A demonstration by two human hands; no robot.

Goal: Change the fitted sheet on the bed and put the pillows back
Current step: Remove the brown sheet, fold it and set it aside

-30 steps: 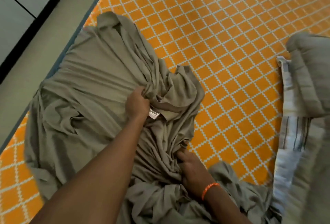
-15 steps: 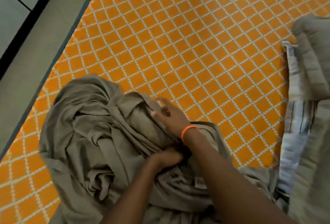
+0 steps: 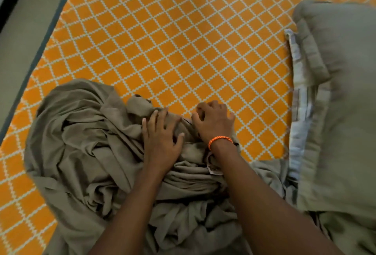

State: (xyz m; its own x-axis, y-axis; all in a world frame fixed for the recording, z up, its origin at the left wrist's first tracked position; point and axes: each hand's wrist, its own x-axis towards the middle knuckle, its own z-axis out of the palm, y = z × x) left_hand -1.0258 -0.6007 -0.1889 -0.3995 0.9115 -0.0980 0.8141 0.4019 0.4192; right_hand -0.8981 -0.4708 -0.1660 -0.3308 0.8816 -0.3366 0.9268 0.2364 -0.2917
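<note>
Grey fitted sheet [image 3: 85, 143] bunched at seven o'clock: left hand [image 3: 160, 143] flat, right hand [image 3: 213, 124] curled, grip unclear; best gathered inward

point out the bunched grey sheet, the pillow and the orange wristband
sheet [image 3: 81, 143]: head view, on the crumpled folds left of the hands.
pillow [image 3: 345, 112]: head view, on the flat middle of its grey cover.
wristband [image 3: 219, 141]: head view, on the orange cord across the right wrist.

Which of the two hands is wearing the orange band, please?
The right hand: an orange band circles its wrist, while the left hand, flat on the sheet, has a bare wrist.
</note>
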